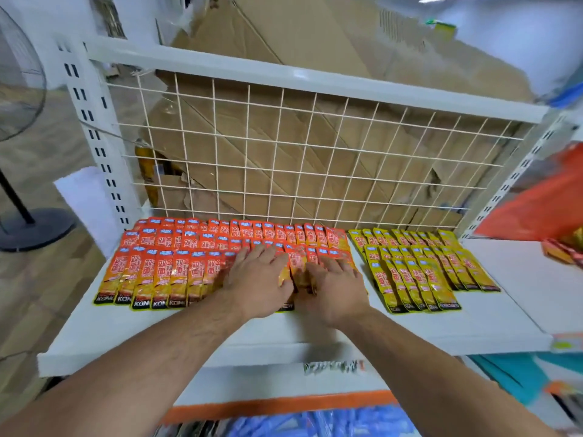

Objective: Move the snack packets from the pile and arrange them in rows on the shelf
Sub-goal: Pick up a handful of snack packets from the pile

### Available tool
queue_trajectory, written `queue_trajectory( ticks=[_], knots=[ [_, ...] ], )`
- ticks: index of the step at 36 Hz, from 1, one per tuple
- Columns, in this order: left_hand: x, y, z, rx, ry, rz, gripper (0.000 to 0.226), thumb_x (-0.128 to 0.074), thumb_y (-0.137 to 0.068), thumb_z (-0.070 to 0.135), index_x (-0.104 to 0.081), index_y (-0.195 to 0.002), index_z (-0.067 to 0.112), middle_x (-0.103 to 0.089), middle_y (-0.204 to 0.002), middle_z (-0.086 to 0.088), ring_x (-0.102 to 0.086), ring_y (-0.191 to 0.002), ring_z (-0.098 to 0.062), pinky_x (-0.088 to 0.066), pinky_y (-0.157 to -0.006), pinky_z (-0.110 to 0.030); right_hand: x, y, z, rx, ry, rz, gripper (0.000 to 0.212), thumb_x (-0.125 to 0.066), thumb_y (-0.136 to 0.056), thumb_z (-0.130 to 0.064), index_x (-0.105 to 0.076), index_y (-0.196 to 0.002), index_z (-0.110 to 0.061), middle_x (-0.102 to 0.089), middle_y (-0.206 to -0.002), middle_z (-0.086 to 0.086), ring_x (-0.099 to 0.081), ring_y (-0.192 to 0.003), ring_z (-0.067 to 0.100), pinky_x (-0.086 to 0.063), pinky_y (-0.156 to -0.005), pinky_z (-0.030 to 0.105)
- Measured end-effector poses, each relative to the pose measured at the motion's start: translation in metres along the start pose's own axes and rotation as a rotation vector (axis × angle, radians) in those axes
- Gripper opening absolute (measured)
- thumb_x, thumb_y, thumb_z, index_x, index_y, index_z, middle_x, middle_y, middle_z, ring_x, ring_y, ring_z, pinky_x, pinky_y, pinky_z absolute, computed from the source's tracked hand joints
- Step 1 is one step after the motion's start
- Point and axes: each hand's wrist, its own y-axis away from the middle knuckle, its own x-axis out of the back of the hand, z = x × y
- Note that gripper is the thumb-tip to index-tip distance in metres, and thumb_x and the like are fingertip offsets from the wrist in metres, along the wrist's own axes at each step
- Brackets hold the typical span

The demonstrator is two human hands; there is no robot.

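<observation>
Orange snack packets lie in overlapping rows on the left and middle of the white shelf. Yellow snack packets lie in rows to their right. My left hand and my right hand rest side by side, palms down with fingers spread, on the front row of orange packets near the middle. Between the two hands a few orange packets show. The packets under my palms are hidden. A heap of red and orange packets sits at the right edge.
A white wire grid backs the shelf, with flattened cardboard behind it. White slotted uprights frame both sides. A black floor fan base stands at the left. Blue packets fill a lower level.
</observation>
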Motion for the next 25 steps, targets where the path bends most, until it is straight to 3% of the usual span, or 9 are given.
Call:
queue_trajectory(
  ticks=[2,6,14,25],
  knots=[
    [-0.007,-0.006,0.012,-0.048,0.012,-0.038,0.062,-0.033,-0.096,0.053,-0.026,-0.154,0.032,-0.021,-0.163,0.003,-0.012,-0.15,-0.022,-0.005,-0.122,-0.047,0.002,0.009,0.014,-0.047,-0.006,-0.027,0.07,-0.053,-0.084,-0.071,-0.041,-0.145,-0.04,-0.032,-0.158,-0.003,-0.025,-0.145,0.027,-0.023,-0.116,0.048],
    [-0.013,-0.017,0.049,-0.167,0.013,-0.09,0.064,-0.033,-0.095,0.054,-0.024,-0.155,0.032,-0.021,-0.163,0.0,-0.014,-0.15,-0.024,-0.007,-0.122,-0.047,0.002,0.032,0.05,-0.157,0.045,-0.062,0.071,-0.052,-0.087,-0.068,-0.032,-0.15,-0.042,-0.021,-0.163,-0.005,-0.02,-0.148,0.027,-0.022,-0.118,0.05],
    [-0.016,-0.026,0.148,-0.387,-0.019,-0.078,0.063,-0.034,-0.096,0.055,-0.025,-0.154,0.032,-0.023,-0.163,0.0,-0.018,-0.149,-0.023,-0.013,-0.12,-0.046,0.023,0.094,0.124,-0.344,0.013,-0.008,0.072,-0.055,-0.084,-0.066,-0.035,-0.149,-0.04,-0.027,-0.161,-0.002,-0.025,-0.146,0.026,-0.03,-0.114,0.047],
    [-0.032,-0.03,0.302,-0.485,-0.044,-0.126,0.064,-0.034,-0.096,0.057,-0.023,-0.154,0.034,-0.018,-0.164,0.0,-0.012,-0.151,-0.025,-0.007,-0.122,-0.048,0.04,0.174,0.255,-0.449,0.014,0.026,0.068,-0.045,-0.089,-0.067,-0.035,-0.149,-0.039,-0.03,-0.16,-0.002,-0.028,-0.144,0.028,-0.03,-0.114,0.048]
  ],
)
